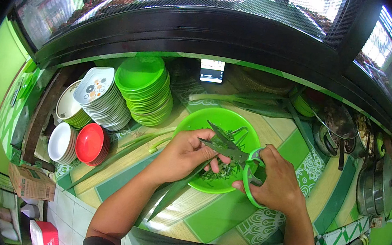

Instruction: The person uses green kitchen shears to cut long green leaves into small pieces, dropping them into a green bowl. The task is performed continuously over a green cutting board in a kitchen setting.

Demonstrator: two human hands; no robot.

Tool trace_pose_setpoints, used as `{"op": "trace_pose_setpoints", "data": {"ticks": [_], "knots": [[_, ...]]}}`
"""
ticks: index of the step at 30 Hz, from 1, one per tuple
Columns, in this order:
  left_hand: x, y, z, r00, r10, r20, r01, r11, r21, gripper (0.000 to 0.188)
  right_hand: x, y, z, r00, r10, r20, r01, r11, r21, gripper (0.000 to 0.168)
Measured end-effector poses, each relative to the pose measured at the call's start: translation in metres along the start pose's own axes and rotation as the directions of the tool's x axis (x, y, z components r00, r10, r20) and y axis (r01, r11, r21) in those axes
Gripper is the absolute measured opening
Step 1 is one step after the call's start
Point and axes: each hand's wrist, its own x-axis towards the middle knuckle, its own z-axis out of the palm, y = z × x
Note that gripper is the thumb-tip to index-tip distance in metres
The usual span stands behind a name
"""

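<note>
My left hand pinches a long green leaf, probably leek or spring onion, whose tip trails down towards the table's near edge. In my right hand is a pair of kitchen scissors with green and grey handles. Their dark blades stand apart around the leaf, close to my left fingers. Both hands are above a bright green plastic bowl. Chopped green pieces lie inside it, partly hidden by my hands.
Stacked green plates, patterned white plates, white bowls and red bowls stand left. A leek stalk lies behind the bowl, below a lit phone. Metal pots are at right. A dark screened frame spans the back.
</note>
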Motion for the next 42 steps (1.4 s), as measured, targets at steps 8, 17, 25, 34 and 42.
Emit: {"op": "trace_pose_setpoints", "data": {"ticks": [8, 17, 25, 34, 42], "knots": [[0.0010, -0.0002, -0.0004, 1.000, 0.010, 0.005, -0.010, 1.000, 0.010, 0.022, 0.0000, -0.0001, -0.0005, 1.000, 0.008, 0.008, -0.008, 1.000, 0.007, 0.074], [0.0016, -0.0025, -0.0009, 1.000, 0.009, 0.012, -0.009, 1.000, 0.007, 0.021, 0.0003, 0.0011, 0.0004, 1.000, -0.009, 0.000, 0.009, 1.000, -0.001, 0.074], [0.0021, -0.0047, -0.0009, 1.000, 0.006, 0.009, -0.006, 1.000, -0.003, 0.023, 0.0001, 0.0004, -0.0001, 1.000, -0.012, -0.012, 0.012, 1.000, 0.006, 0.072], [0.0021, -0.0020, 0.0002, 1.000, 0.008, 0.016, -0.008, 1.000, 0.005, 0.023, 0.0001, 0.0008, -0.0002, 1.000, -0.014, -0.018, 0.015, 1.000, 0.015, 0.071], [0.0019, -0.0042, -0.0025, 1.000, 0.008, 0.019, -0.008, 1.000, 0.015, 0.022, 0.0001, 0.0052, 0.0026, 0.998, -0.052, -0.042, 0.054, 0.998, 0.032, 0.072]]}}
